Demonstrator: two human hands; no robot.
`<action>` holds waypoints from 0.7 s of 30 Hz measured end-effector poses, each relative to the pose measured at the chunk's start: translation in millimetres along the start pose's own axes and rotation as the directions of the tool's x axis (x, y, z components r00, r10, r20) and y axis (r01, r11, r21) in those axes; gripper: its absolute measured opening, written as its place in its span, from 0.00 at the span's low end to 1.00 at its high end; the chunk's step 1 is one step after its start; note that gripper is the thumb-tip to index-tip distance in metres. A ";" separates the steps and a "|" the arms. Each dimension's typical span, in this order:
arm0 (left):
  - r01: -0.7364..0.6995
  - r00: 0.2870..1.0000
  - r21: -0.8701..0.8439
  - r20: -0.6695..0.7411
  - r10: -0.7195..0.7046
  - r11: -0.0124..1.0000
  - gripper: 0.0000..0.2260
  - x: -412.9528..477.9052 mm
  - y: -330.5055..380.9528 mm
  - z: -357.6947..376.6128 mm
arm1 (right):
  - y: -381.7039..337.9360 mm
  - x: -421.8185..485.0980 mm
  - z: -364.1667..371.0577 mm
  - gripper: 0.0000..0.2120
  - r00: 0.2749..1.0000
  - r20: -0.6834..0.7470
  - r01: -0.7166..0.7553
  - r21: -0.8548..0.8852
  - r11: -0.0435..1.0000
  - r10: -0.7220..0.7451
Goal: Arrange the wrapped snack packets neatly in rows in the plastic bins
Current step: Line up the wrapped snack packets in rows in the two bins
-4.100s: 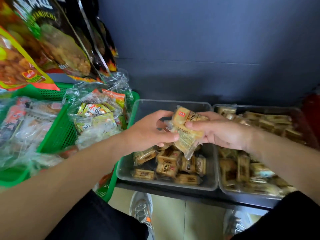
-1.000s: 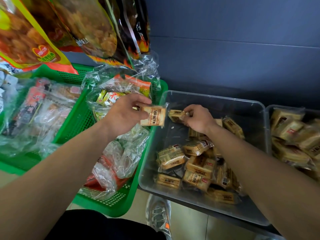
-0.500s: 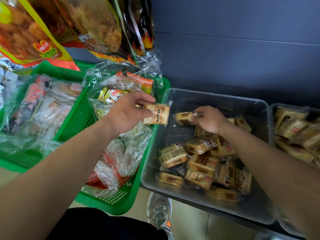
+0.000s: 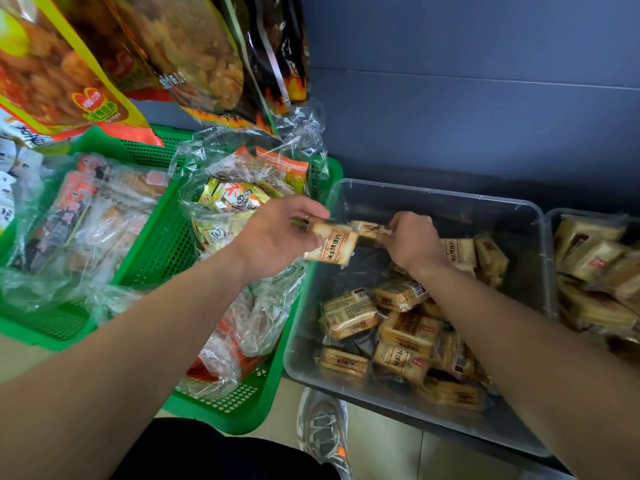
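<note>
Pinching one snack packet [image 4: 331, 244] each, left hand [image 4: 277, 237] and right hand [image 4: 412, 241] nearly meet.

Bright, even light, source out of frame. White glare streaks on crinkled clear wrap [image 4: 256, 317] in green basket [image 4: 156, 251] and on glossy hanging snack bags [image 4: 194, 64]. Soft shadow inside grey bin [image 4: 450, 216]; back wall [image 4: 467, 116] dim. Wide-angle bending at edges, forearms [image 4: 121, 341] stretched large. Centre sharp, far-right packets [image 4: 595, 268] slightly soft.
</note>
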State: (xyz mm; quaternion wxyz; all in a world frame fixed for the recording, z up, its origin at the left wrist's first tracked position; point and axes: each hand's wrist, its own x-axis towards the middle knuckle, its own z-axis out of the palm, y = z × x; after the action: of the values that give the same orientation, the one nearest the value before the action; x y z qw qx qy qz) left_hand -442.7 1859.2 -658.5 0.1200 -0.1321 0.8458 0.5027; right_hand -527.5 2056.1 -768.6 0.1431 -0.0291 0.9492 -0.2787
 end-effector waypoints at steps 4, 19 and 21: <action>-0.027 0.999 -0.019 0.017 0.027 0.999 0.16 2.0 0.7 1.7 | 6.6 -11.9 -22.1 0.13 0.990 -0.058 0.130 0.062 0.990 -0.126; -0.107 0.991 0.039 0.079 0.104 0.993 0.17 -0.9 25.2 19.3 | -9.7 -37.8 -76.4 0.15 0.879 0.349 -0.001 0.684 0.730 -0.326; -0.111 0.991 0.058 0.080 0.106 0.992 0.12 -1.0 26.1 17.9 | -9.4 -36.4 -80.1 0.15 0.899 0.325 -0.063 0.759 0.648 -0.294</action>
State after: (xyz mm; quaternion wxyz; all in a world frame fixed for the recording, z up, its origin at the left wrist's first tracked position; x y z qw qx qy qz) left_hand -449.5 1887.1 -645.1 0.1289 -0.0628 0.8619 0.4864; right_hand -516.0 2094.8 -689.9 0.3241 -0.0885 0.6889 -0.6423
